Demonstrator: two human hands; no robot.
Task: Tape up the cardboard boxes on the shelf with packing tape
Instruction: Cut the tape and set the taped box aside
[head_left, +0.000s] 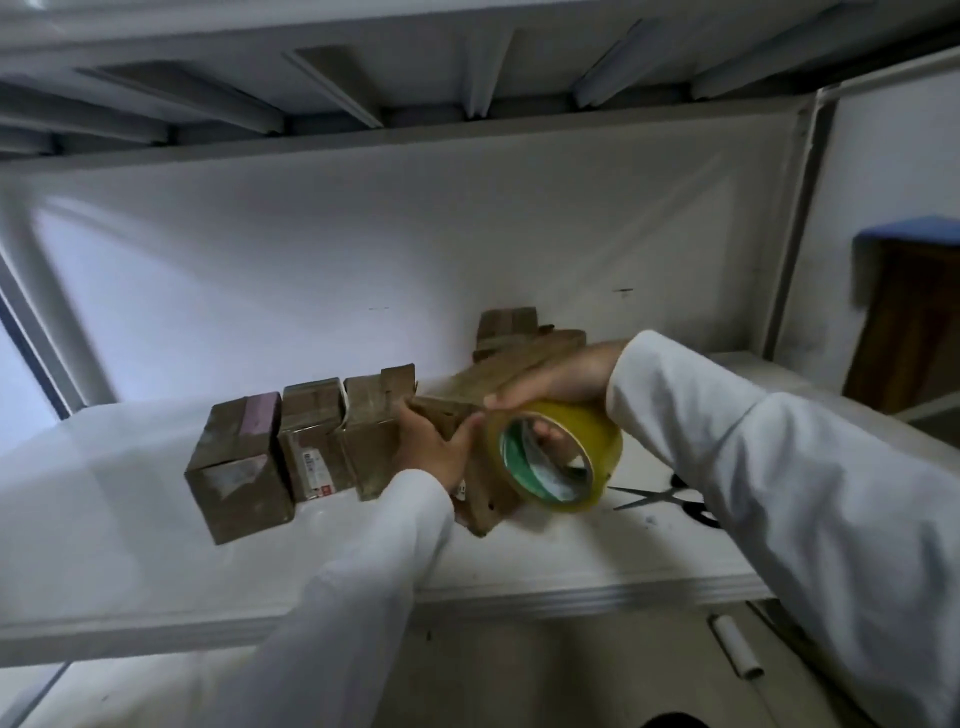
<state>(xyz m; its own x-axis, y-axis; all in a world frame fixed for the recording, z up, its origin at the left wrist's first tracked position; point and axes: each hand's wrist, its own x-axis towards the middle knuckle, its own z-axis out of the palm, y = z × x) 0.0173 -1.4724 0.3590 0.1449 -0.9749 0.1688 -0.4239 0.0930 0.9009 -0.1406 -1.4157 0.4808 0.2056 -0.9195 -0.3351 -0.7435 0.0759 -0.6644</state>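
- Gripping the roll of packing tape (558, 457) from above, the right hand (550, 382) is curling its fingers (545, 431) through the core, with the thumb lying over the outer rim.
- Wrapping around the near top corner of a cardboard box (483, 493), the left hand (434, 447) is pinching the cardboard between thumb and fingers, steadying it.
- Sitting just left of the roll, that box is resting tilted on the white shelf (597, 551), with what looks like a raised flap (511, 371) running back under the right wrist.
- Judging by looks, the roll is handling as light and stiff; holding it through the core seems the safest purchase, since the glossy yellow outside is probably slippery and any loose end tacky.
- Judging likewise, the boxes are looking light, with walls that give if squeezed, so edges and corners are the firmer places to take hold.
- Counting outward: one roll of tape; three small boxes (311, 441) standing side by side, touching, to the left of the held one; and more cardboard (506, 325) sitting behind it near the back wall, too blurred for me to count.
- Lying on the shelf just right of the roll, one pair of scissors (660, 496) is partly hiding under the right sleeve.
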